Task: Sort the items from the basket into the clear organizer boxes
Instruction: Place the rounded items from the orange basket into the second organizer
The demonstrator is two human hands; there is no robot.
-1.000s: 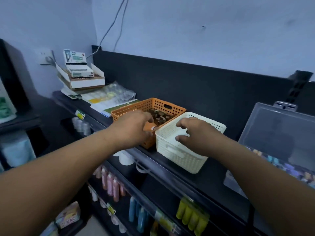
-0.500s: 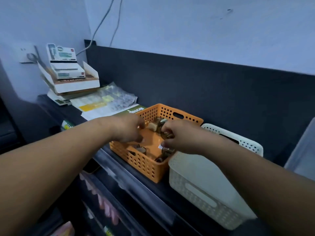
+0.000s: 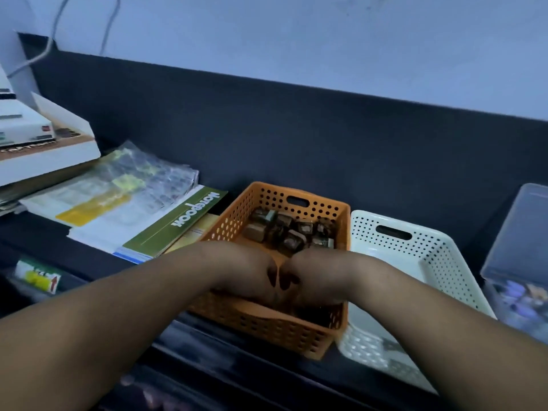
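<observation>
- A black shelf (image 3: 38, 232) runs along a dark back board (image 3: 296, 137), with a pale wall (image 3: 296, 40) above it.
- Left of the left hand lies a green book (image 3: 184, 223). Its white word reads "Notebook", turned upside down.
- Farther left of that hand is a pile of papers in shiny plastic (image 3: 124, 185), and past it a stack of white boxes (image 3: 44, 152). Their print is too blurry to read.
- Below the left arm, a small tag (image 3: 38, 280) on the shelf edge has a red arrow. Its words are too blurry to read.
- The orange basket (image 3: 267, 324) sits under both hands. It has round holes all over and a slot handle at the far end.
- Just past the hands, small brown blocks (image 3: 284, 229) lie in a heap in the basket.
- The left hand (image 3: 249, 271) and right hand (image 3: 320, 274) touch at the knuckles, with fingers dipped down into the near end of the basket. The fingers are hidden, so I cannot tell if they hold a thing.
- Right of the right hand, a white basket (image 3: 430, 253) touches the orange one.
- Farther right is a clear box (image 3: 519, 262) with small bits inside.
</observation>
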